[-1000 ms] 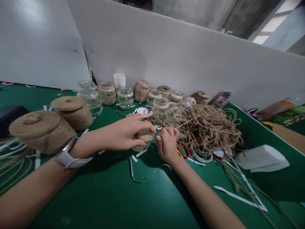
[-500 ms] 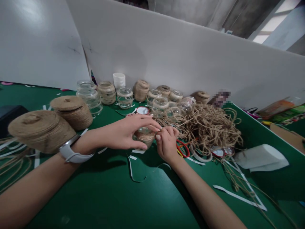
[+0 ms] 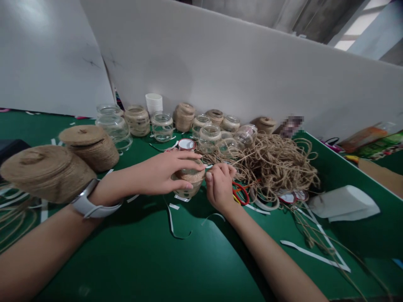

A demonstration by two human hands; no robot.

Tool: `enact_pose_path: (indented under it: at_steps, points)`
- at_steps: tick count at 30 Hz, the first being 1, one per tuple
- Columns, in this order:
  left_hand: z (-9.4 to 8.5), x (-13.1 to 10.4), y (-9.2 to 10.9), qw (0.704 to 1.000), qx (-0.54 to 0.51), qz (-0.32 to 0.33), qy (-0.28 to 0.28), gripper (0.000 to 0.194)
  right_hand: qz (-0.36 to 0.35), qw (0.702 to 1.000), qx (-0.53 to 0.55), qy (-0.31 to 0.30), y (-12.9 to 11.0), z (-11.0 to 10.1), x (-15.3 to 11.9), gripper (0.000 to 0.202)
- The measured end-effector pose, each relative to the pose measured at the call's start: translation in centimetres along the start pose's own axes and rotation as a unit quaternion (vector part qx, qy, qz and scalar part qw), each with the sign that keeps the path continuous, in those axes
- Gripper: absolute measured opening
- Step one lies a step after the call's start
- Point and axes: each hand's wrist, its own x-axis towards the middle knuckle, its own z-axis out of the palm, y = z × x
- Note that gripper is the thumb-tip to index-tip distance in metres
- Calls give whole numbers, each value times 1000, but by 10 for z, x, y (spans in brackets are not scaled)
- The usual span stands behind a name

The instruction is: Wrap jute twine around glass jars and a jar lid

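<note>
A glass jar [image 3: 195, 187] with several turns of jute twine [image 3: 191, 176] about its upper part stands on the green table in front of me. My left hand [image 3: 160, 172] curves over it from the left, fingers along the far side and thumb on the near side. Just right of the jar, my right hand [image 3: 220, 186] is closed in a pinch on the twine, and a strand runs from it toward a tangled twine heap [image 3: 280, 167]. Part of the jar is hidden behind my left hand.
Twine-wrapped lidded pots [image 3: 47, 172] stand at the left. Bare and wrapped jars [image 3: 162, 127] line the back near stacked white cups [image 3: 154, 103]. Red-handled scissors [image 3: 242, 195] lie beside my right hand. A white paper roll [image 3: 346, 203] and tape strips [image 3: 308, 254] are at right.
My left hand and the jar have turned slightly, showing more of the jar's lower part. The right hand stays nearly in place. The whole view has shifted a little.
</note>
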Motion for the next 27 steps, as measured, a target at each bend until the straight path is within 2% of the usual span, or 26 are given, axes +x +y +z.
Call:
enact_pose_path:
  at_steps: [6, 11, 16, 19, 24, 27]
  points:
    - [-2, -2, 4, 1000, -5, -14, -24, 41, -25, 1000, 1, 11, -1, 1, 0, 23]
    - [1, -4, 1, 1000, -9, 20, -13, 38, -18, 1000, 3, 11, 1, 1, -1, 26]
    - [17, 4, -3, 997, 10, 47, 58, 37, -23, 1000, -2, 11, 1, 1, -1, 25]
    - [22, 9, -2, 994, 24, 52, 93, 27, -33, 999, -4, 11, 1, 0, 0, 23]
    - [16, 6, -1, 995, 18, 57, 78, 23, -34, 999, -10, 17, 2, 0, 0, 24]
    - [12, 2, -1, 997, -10, 46, 57, 33, -26, 999, -17, 16, 3, 1, -1, 25]
